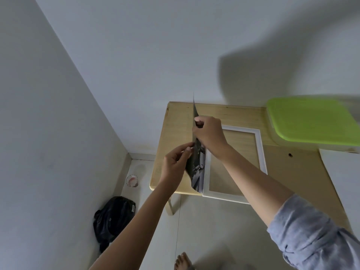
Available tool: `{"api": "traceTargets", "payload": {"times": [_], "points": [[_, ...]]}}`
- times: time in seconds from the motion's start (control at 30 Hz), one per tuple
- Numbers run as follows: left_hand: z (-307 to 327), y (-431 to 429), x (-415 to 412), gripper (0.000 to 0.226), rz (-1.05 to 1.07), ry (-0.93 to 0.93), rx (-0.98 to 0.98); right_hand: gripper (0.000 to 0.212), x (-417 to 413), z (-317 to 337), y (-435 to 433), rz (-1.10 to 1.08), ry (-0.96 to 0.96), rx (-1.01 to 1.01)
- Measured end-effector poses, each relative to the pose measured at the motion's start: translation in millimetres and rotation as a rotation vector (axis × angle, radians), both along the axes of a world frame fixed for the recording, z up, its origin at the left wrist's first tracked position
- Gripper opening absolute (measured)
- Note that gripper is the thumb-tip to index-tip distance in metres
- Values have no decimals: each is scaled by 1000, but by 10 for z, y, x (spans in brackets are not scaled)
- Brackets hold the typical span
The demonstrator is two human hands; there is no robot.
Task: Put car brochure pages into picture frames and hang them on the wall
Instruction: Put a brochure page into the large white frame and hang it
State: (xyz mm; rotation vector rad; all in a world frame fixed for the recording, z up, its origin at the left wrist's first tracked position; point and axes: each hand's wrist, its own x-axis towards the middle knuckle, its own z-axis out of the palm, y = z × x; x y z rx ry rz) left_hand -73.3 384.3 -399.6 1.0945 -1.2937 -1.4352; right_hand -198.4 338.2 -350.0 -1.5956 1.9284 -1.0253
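1. Pale grey walls meet in a corner at left; a light wooden table [175, 117] stands against the far wall on a tiled floor.
2. White picture frame [261, 149] lies flat on the table. Bare wood shows through its opening, and its near edge reaches the table's front edge.
3. Brochure [196, 166] is held up on edge above the frame's left rail, almost edge-on to the viewer. Its dark printed pages fan slightly at the bottom.
4. Right hand [209, 133]: fingers curled round the brochure's upper part, a firm grasp, with a blue-grey sleeve [311, 230] pushed up the forearm.
5. Left hand [175, 166]: thumb and fingertips pinch the brochure's left face about mid-height, the remaining fingers loosely bent.
6. Green lid [309, 119] sits on a pale container at the table's right end, blurred. A white sheet [342, 168] lies below it.
7. Floor, left of table: a small round cup [132, 180] with a pinkish inside, and a black bag [113, 217] slumped against the wall.
8. One bare foot [182, 262] shows at the bottom edge.
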Motion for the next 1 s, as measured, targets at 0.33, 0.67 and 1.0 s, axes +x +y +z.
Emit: {"api": "traceTargets", "payload": {"times": [0.33,0.67,1.0], "points": [[-615,61,-662,33,-305,-539,-146,29,-1044,-308,515,-297,-185,99],[-1250,239,-1035,55,-543,-1169,-358,42,-1843,-1307,972,-288,-22,406],[-1276,12,-1019,110,-394,-1320,-271,51,-1657,-1603,925,151,347,446]]}}
